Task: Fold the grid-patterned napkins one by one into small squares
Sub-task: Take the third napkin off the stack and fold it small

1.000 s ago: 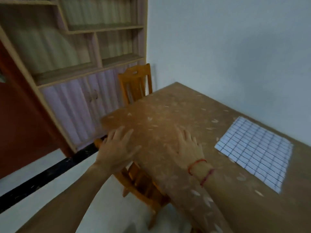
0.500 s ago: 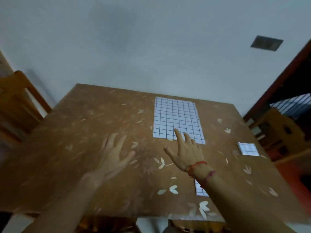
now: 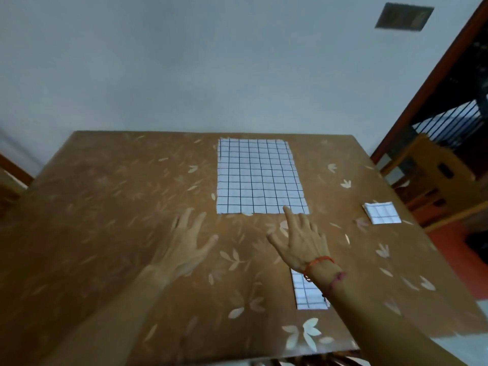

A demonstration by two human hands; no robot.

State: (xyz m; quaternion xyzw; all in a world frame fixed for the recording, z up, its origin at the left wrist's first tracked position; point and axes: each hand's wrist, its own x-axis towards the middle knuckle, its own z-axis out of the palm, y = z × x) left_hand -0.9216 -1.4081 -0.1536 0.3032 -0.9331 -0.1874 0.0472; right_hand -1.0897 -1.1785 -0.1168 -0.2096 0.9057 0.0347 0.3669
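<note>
your left hand (image 3: 184, 244) hovers over the brown leaf-patterned desk (image 3: 105, 207), at about 9 o'clock from your right hand (image 3: 301, 241). its grip is spread, with the fingers straight and fanned and the thumb out to the side, and it holds nothing. whether the palm touches the desk cannot be told from this view. your right hand's grip is also spread and holds nothing, with the index finger (image 3: 289, 217) stretched toward 12 o'clock. that fingertip overlaps the near edge of the unfolded grid napkin (image 3: 260, 178), close to its near right corner. whether it presses the cloth or only hangs above it cannot be told. the unfolded grid napkin lies flat as a tall rectangle, white with dark lines, at 12 o'clock from both hands. its far edge is close to the desk's far edge by the pale wall (image 3: 184, 75). a folded napkin square (image 3: 383, 213) sits at 3 o'clock from the unfolded one, well apart from it and near the desk's right edge. a second folded napkin (image 3: 303, 294) lies at 6 o'clock from your right hand, partly hidden under your wrist. two red string bracelets (image 3: 320, 259) circle that wrist. past the desk's right edge, at 2 o'clock, stands a wooden chair (image 3: 435, 175), somewhat blurred. high on the wall at 1 o'clock is a dark rectangular vent (image 3: 404, 15).
</note>
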